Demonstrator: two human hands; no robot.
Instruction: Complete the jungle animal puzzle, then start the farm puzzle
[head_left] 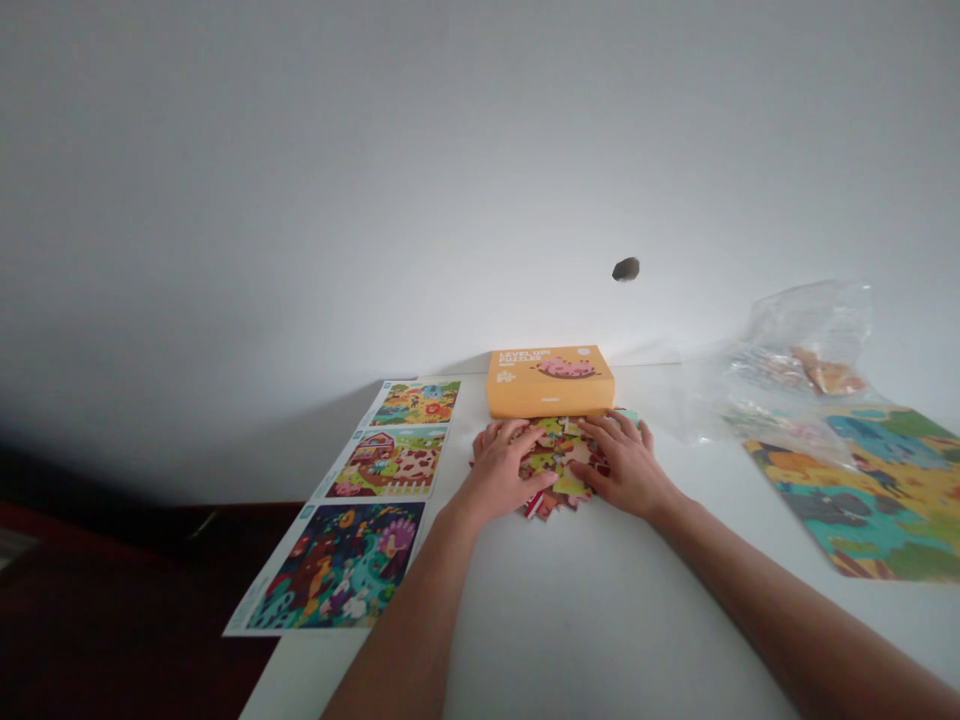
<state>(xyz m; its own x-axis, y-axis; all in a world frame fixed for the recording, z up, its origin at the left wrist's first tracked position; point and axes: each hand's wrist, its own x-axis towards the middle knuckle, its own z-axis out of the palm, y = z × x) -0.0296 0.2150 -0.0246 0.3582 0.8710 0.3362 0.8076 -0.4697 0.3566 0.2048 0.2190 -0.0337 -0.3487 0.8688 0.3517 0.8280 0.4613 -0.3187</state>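
A loose heap of colourful jigsaw puzzle pieces (555,458) lies on the white table between my hands. My left hand (501,468) rests over the heap's left side, fingers spread and pointing forward. Over the right side lies my right hand (619,460), its fingers also apart, with the thumb reaching toward the middle. Both hands touch the pieces and partly cover them; neither grips one that I can make out. Directly behind the heap stands an orange puzzle box (550,382) with a pink picture and white lettering.
On the left, a sheet with several printed pictures (431,503) overhangs the table's left edge. An assembled animal puzzle (877,500) lies at the right. Clear plastic bags (802,350), one with pieces inside, sit behind it. A white wall with a dark hole (625,269) rises at the back.
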